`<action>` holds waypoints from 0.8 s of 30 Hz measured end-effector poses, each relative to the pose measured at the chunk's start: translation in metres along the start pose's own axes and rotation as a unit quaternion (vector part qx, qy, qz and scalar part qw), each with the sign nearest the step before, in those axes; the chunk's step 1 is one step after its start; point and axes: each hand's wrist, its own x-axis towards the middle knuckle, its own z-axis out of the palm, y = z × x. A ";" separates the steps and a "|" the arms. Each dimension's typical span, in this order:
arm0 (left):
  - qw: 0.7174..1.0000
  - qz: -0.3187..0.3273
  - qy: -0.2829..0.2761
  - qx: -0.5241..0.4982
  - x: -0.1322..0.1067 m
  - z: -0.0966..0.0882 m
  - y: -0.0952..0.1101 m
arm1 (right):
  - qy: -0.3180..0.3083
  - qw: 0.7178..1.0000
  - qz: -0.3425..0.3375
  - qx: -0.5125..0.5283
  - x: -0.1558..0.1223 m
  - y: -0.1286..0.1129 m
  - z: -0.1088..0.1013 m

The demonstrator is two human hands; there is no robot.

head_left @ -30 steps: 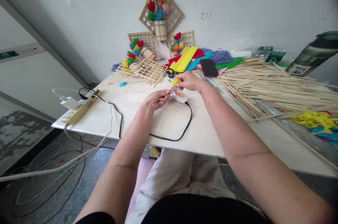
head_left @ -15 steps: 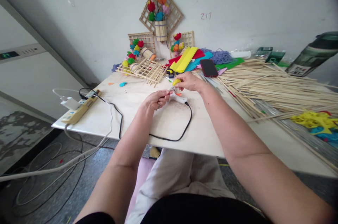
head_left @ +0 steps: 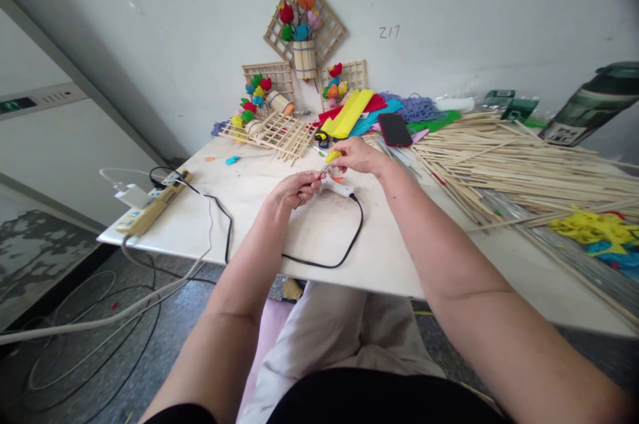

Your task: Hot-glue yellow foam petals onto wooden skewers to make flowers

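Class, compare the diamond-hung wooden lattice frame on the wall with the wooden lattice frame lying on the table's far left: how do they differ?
The diamond-hung wooden lattice frame hangs on the wall, turned on its corner; the wooden lattice frame lying on the table rests nearly flat. The hung frame's flowers stand upright in a small stick pot at its centre; the lying frame's flowers cluster at its left end. Both are pale stick grids with bright flowers.

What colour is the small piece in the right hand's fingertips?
Yellow, seen in the head view.
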 end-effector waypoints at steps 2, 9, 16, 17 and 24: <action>1.000 0.003 0.001 0.003 -0.001 0.001 0.000 | 0.000 1.000 -0.002 -0.002 0.000 0.000 0.000; 1.000 0.013 0.000 0.023 -0.001 0.001 0.000 | -0.001 1.000 -0.004 -0.007 0.000 0.000 0.000; 0.999 0.017 0.004 0.033 -0.003 0.005 0.000 | 0.004 1.000 -0.008 -0.018 0.001 0.001 0.000; 0.999 0.018 0.005 0.036 -0.003 0.005 0.000 | 0.005 1.000 -0.009 -0.021 0.000 0.001 0.000; 0.999 0.023 0.019 0.045 -0.003 0.007 0.000 | 0.008 1.000 -0.014 -0.020 0.000 0.002 0.000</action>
